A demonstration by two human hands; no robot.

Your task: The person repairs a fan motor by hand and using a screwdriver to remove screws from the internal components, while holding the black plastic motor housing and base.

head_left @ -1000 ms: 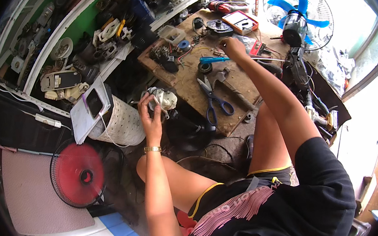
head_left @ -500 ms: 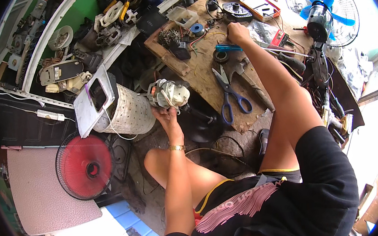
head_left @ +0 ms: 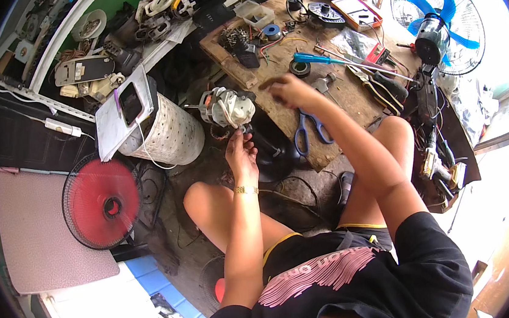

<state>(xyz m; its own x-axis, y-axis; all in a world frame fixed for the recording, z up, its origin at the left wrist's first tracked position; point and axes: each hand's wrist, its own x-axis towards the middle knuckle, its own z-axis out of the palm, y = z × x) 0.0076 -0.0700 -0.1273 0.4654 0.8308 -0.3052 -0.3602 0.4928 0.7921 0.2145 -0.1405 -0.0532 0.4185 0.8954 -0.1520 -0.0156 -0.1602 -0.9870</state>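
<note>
Cluttered repair corner, wooden workbench (head_left: 301, 133). Left: red fan guard (head_left: 102, 201), perforated drum (head_left: 166, 137). Centre: left hand (head_left: 240, 154), fingers pinching small fan motor (head_left: 227, 107) from below, held up. Right hand (head_left: 287, 89), fingers loosely curled, apparently empty, over bench near blue-handled scissors (head_left: 308, 132). Step: tool selection likely; next calls for steadying motor.

Small repair workshop, probably for fans, cluttered wooden workbench (head_left: 280, 104) with scissors (head_left: 310, 130) and screwdriver (head_left: 331, 59), parts-filled shelves (head_left: 103, 51), red fan (head_left: 102, 201), blue fan (head_left: 437, 22)
</note>
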